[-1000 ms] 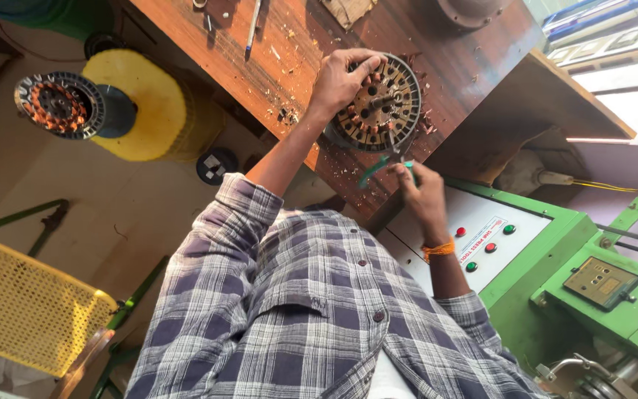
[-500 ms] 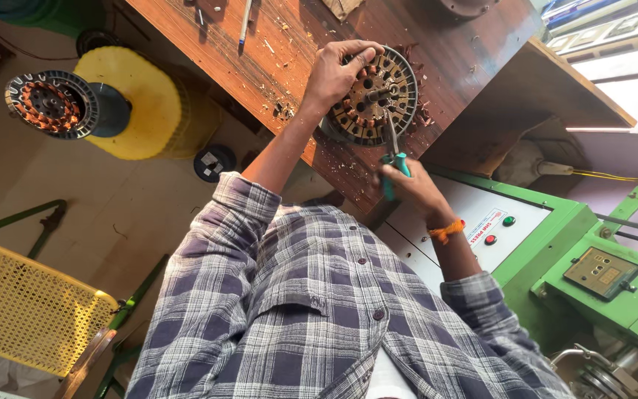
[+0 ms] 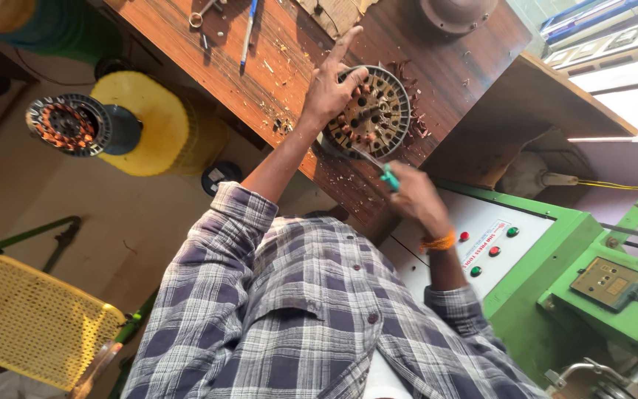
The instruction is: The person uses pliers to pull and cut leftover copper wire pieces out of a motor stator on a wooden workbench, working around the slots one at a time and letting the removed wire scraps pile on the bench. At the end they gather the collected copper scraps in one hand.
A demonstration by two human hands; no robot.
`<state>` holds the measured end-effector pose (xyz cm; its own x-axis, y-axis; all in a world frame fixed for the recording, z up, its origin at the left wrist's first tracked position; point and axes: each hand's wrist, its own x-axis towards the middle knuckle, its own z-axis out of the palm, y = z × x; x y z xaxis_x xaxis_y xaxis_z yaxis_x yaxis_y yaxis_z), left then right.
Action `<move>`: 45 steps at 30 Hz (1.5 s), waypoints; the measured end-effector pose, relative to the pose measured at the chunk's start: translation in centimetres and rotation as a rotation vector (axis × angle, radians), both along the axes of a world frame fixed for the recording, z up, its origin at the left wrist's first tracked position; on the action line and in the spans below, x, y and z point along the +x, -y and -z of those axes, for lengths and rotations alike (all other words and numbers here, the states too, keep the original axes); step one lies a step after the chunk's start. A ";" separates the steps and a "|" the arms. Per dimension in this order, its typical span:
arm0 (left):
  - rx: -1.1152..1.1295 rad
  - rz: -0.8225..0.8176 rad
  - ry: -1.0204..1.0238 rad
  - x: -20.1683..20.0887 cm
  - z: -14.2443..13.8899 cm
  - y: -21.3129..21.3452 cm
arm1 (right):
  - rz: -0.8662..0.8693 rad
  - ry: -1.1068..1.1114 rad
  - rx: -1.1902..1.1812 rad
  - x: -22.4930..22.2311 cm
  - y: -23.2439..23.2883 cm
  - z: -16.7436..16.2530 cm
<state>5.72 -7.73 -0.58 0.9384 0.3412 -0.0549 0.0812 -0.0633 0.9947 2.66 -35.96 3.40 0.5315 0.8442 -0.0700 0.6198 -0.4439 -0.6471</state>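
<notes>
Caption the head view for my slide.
Left hand steadies stator; right hand works it with screwdriver.

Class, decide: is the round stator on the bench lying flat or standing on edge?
Flat. The stator shows its slotted round face upward on the bench, with the left hand resting on it.
</notes>
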 end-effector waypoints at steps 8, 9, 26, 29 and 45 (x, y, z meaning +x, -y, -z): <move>0.007 -0.291 0.020 -1.4 1.0 2.4 | 0.635 -0.371 0.083 -0.3 4.5 3.1; 0.022 -0.327 -0.029 -1.9 1.3 2.5 | 0.667 -0.208 0.007 -0.7 5.2 4.8; -0.057 0.020 0.100 -0.9 2.0 -2.1 | 0.709 -0.359 0.153 -2.8 1.8 -2.3; -0.110 0.047 0.069 -0.8 1.7 -2.4 | 0.697 -0.438 0.052 -3.8 -0.4 -4.7; -0.090 -0.006 -0.004 0.3 2.5 -3.1 | 0.555 0.101 -0.132 -3.0 -6.4 -9.2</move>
<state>6.07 -4.68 -3.07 0.9361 0.3402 -0.0893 0.0851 0.0271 0.9960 -0.30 -29.60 12.64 0.9017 0.4245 -0.0821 0.3266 -0.7931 -0.5141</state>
